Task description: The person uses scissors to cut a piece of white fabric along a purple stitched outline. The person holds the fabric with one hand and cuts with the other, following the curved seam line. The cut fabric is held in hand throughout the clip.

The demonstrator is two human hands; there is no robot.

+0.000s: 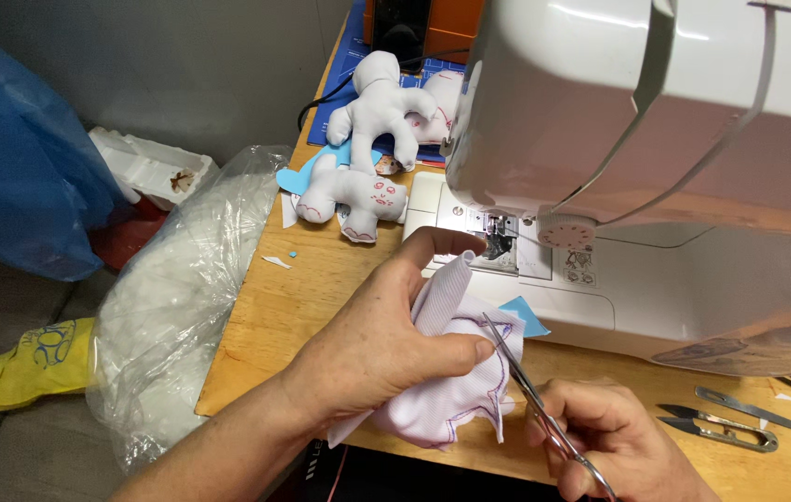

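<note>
Nearest, the right hand (614,446) is closed on a pair of small scissors (535,400), blades angled up and touching the edge of a pale, purple-stitched fabric piece (456,390). The left hand (386,339) grips that fabric from above, thumb pressed on it, forefinger stretched toward the needle area of the white sewing machine (656,139). The fabric lies between both hands at the front edge of the wooden tabletop (275,316). Thread snips (721,429) rest to the right. Farther back lie white stuffed toy figures (363,163); a clear plastic bag (182,307) bulges at the left.
</note>
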